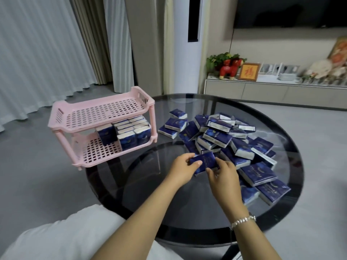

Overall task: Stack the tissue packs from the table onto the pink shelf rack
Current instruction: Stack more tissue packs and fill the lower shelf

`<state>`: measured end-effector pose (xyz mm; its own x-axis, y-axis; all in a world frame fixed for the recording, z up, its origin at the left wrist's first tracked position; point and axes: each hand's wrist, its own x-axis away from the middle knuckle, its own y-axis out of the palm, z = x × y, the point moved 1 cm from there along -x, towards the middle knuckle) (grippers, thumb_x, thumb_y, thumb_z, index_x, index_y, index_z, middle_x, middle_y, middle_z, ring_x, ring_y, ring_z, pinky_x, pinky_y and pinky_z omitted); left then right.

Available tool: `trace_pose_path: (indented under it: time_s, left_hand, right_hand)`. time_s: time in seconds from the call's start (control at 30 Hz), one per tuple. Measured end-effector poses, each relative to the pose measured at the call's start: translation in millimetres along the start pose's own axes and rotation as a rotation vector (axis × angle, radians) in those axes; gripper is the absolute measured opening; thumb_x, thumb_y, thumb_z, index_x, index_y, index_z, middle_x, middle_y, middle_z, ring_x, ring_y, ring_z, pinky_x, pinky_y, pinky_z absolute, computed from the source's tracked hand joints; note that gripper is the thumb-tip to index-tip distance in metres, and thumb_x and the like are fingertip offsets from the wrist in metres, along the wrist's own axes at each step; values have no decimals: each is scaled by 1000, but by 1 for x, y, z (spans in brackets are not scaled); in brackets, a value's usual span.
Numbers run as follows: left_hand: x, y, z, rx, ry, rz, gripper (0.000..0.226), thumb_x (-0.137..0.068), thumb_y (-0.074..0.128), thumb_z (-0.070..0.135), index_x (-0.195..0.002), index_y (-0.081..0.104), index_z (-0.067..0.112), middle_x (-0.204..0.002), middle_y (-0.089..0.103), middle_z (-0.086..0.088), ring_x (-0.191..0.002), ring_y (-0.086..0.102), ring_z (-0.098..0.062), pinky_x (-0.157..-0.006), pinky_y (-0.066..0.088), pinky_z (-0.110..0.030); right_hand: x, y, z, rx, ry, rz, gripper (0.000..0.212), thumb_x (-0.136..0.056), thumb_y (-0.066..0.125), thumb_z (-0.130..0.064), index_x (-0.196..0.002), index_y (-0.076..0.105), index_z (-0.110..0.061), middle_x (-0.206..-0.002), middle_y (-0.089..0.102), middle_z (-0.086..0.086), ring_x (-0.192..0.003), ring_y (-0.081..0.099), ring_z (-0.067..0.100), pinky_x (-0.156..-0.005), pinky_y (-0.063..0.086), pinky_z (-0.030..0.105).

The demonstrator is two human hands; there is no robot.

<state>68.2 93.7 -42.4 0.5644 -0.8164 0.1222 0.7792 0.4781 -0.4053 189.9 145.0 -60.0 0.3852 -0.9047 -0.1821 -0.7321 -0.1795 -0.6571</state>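
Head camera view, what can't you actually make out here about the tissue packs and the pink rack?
- Pack count in the pile: packs overlap and bury each other.
- Packs at the back of the pink rack lower tier: the upper tier hides them.
- Print on the held pack: blurred, partly covered by the left hand and right hand.
- Table legs: cut off below.

Lighting: soft, even, indoor; source not visible. Glare: pale reflections across the glass desk top. Shadows: faint. Distortion: wide-angle bowing at edges. Focus: background cabinet ornaments blurred; foreground slightly soft.
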Motion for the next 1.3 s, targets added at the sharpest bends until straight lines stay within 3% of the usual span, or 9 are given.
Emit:
trace_pose_path:
  time_s: [0.27,0.4,0.53,0.63,0.77,0.87,1.07,1.2,1.3]
  left_hand:
    - [-6,-12,-19,373,-4,-2,36,-85,68,8,-121,62,9,-103,69,-4,-90,65,-13,-74,52,-17]
    - [-11,-21,-16,719,-39,31,32,-86,65,5,-116,60,13,-99,70,-4,-84,67,-15,-71,52,-28]
    - [-20,-30,-18,1004,-119,125,30,-86,64,9,-115,57,7,-101,68,-10,-84,65,-19,-76,52,-33]
    - [-25,-32,-19,1086,-154,131,24,-87,64,10,-111,59,7,-97,69,-10,-84,65,-19,-83,50,-35]
    - [-29,-32,-20,1146,-178,161,22,-87,65,10,-107,57,7,-89,68,-7,-77,64,-16,-73,53,-30]
    - [-30,-34,-22,1140,-179,199,27,-86,67,15,-110,57,6,-85,68,-5,-72,65,-15,-68,56,-28]
    - [-30,-35,-23,1112,-244,210,24,-94,58,22,-112,55,5,-90,67,-8,-74,64,-17,-59,56,-29]
    - [-26,-33,-18,1201,-327,83,29,-96,48,4,-125,49,0,-100,63,-17,-85,63,-26,-72,52,-39]
    - [-25,-35,-19,1144,-250,80,36,-94,47,-4,-130,46,-2,-106,63,-19,-88,64,-25,-66,55,-34]
  right_hand:
    - [-9,-5,-10,-231,-43,-3,33,-84,68,-17,-117,63,-21,-102,62,-5,-73,56,-1,-64,40,3]
    - [-12,-8,-19,-326,-39,-11,21,-83,69,-18,-104,66,-20,-92,66,-11,-82,61,0,-66,44,3]
    - [-36,-26,-28,-299,-49,200,18,-86,66,-24,-102,65,-18,-97,65,-3,-80,59,5,-69,45,13]
    - [-71,-39,-35,-137,-127,331,27,-88,62,-28,-114,63,-19,-110,60,-1,-104,52,16,-87,41,24]
    - [-128,-47,-30,132,-52,51,43,-94,50,-37,-134,48,-24,-141,45,1,-132,30,27,-109,26,43]
    - [-150,-46,-19,224,-10,-185,39,-92,47,-45,-129,52,-31,-135,53,3,-128,40,30,-107,33,48]
    - [-145,-50,-19,164,-136,-218,37,-88,59,-41,-123,55,-30,-128,58,-2,-120,50,23,-102,42,42]
    - [-141,-51,-19,120,-161,-200,43,-81,65,-49,-121,57,-36,-122,59,-7,-119,46,26,-101,41,45]
    - [-135,-49,-22,92,-179,-129,49,-79,70,-42,-124,55,-33,-118,60,-5,-118,40,23,-98,37,34]
